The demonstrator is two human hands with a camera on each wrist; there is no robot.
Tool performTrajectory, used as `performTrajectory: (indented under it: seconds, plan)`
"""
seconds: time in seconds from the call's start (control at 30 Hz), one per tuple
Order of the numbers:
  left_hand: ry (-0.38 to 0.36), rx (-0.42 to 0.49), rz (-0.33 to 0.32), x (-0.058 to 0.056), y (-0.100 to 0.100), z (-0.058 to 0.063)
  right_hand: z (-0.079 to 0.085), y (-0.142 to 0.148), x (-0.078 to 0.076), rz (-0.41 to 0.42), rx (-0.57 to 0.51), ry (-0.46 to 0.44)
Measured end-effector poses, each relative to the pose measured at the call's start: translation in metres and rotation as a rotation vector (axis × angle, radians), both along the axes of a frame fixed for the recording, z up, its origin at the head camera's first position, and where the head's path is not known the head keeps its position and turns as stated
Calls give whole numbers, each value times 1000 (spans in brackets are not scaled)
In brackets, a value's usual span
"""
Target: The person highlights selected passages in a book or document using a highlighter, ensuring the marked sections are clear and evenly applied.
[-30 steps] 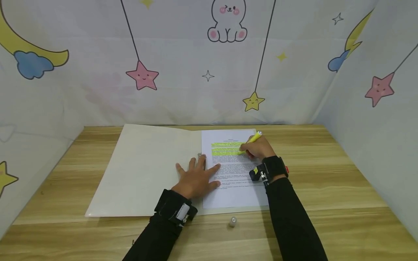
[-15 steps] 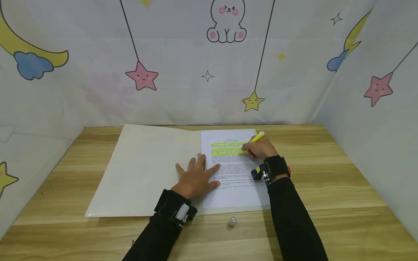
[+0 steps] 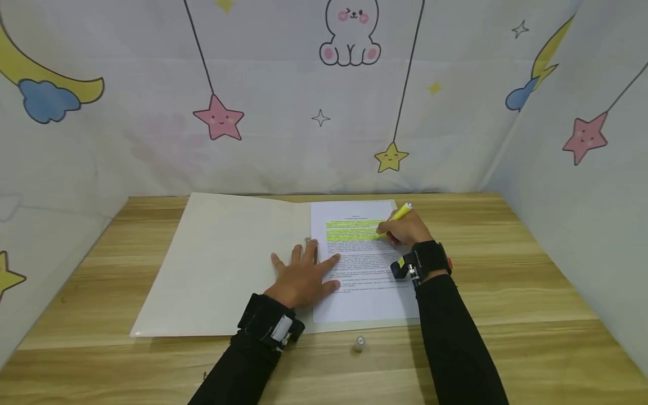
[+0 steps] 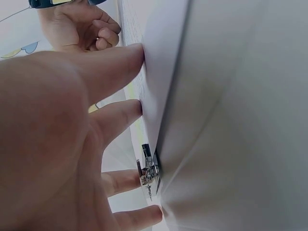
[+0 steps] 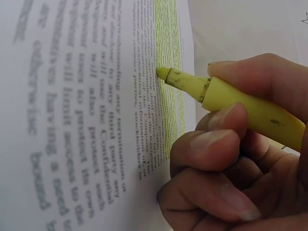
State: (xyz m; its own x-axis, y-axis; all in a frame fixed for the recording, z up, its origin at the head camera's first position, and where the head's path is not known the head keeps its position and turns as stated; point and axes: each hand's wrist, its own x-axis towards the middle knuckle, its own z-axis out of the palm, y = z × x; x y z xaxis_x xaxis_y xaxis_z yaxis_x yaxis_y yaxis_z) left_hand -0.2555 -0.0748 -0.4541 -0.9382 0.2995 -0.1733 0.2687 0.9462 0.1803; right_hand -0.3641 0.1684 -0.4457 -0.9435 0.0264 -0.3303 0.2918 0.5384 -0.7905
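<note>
My right hand (image 3: 405, 229) grips a yellow highlighter (image 5: 255, 110), its chisel tip down at the printed page (image 3: 364, 306). Bright yellow bands cover the upper lines of text, and the tip sits at the lowest band, toward the page's right side. My left hand (image 3: 302, 281) lies with fingers spread across the page's left edge and the fold of the open white folder (image 3: 217, 264). In the left wrist view, a metal clip (image 4: 149, 171) shows at the fold beside those fingertips. Whether the tip touches the paper is hard to tell.
A small whitish-grey cap (image 3: 359, 343) stands on the wooden table (image 3: 526, 281) just in front of the folder. Fabric walls (image 3: 283, 157) printed with stars, moons and a bear enclose the table at the back and sides.
My right hand has moved a little to the right with the highlighter, and the yellow band has grown along the line. My left hand has stayed in place.
</note>
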Motion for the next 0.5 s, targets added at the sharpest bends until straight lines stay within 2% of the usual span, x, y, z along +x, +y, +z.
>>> performTrajectory:
  seconds: [0.5]
  plan:
    - [-1,2,-1,1,0,0,3,7,2,-11,-1,-45]
